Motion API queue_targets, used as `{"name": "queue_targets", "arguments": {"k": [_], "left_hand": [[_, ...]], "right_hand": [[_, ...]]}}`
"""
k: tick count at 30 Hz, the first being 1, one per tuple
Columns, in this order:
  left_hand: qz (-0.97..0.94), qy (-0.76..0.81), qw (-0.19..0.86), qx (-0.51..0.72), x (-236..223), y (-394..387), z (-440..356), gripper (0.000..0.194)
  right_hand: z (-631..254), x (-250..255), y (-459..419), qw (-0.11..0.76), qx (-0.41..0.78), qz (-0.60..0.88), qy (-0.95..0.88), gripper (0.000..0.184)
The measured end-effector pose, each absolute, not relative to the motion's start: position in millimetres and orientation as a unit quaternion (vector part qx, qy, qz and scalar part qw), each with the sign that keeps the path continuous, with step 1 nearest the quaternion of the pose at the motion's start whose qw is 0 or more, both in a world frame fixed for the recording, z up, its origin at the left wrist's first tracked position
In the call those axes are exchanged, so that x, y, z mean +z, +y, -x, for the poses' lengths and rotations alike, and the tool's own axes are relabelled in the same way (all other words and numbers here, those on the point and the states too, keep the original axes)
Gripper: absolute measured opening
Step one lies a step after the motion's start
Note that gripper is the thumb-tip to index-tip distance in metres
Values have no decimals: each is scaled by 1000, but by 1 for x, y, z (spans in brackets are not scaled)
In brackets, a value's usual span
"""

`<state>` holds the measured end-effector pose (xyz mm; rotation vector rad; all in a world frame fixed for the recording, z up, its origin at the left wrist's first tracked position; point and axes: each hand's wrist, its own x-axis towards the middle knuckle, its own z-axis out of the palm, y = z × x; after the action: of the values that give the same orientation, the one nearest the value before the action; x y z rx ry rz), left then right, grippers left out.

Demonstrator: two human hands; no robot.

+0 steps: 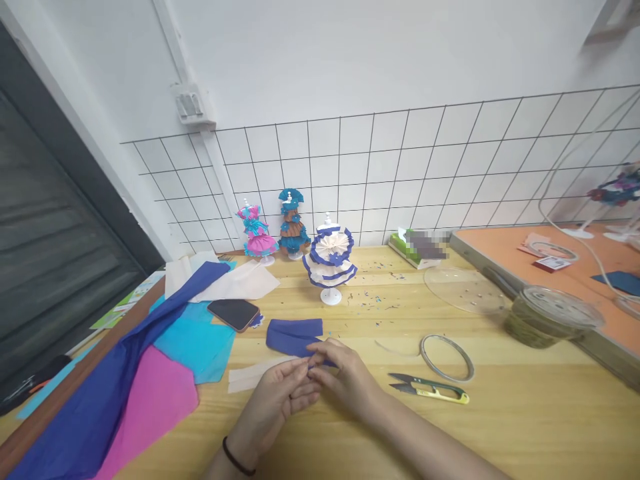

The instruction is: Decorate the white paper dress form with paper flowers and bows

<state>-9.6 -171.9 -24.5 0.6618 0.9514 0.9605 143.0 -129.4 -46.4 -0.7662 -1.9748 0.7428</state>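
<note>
My left hand (275, 403), with a black band at the wrist, meets my right hand (347, 380) at the fingertips, low over the wooden table. The fingers of both are closed in a pinch; whatever is between them is too small or hidden to name. Just behind the fingertips lies a folded dark blue paper strip (294, 333), partly covered by my right hand. A pale cream strip (255, 375) lies flat beside my left hand. Farther back, a small dress form (330, 257) stands upright in a white and blue pleated paper dress.
Thread snips (430, 388) and a wire coil (447, 358) lie at right, near a lidded plastic tub (553, 317). Coloured paper sheets (195, 340) and a phone (234, 313) cover the left. Two dressed forms, pink (260, 241) and teal-brown (293, 227), stand at the wall.
</note>
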Motion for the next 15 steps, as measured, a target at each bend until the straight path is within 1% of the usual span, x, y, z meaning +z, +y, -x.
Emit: {"name": "queue_targets", "arguments": {"k": [5, 9, 12, 15], "left_hand": [[-329, 444, 717, 424, -27, -178, 9, 29], [-345, 456, 712, 408, -24, -183, 13, 33], [-330, 465, 692, 443, -29, -186, 16, 33], [-307, 477, 667, 483, -36, -187, 18, 33]], "right_hand": [[-140, -51, -133, 416, 287, 327, -798, 30], [-139, -55, -135, 417, 273, 303, -813, 42], [-137, -55, -138, 408, 262, 271, -832, 52], [-135, -52, -144, 391, 267, 246, -846, 59]]}}
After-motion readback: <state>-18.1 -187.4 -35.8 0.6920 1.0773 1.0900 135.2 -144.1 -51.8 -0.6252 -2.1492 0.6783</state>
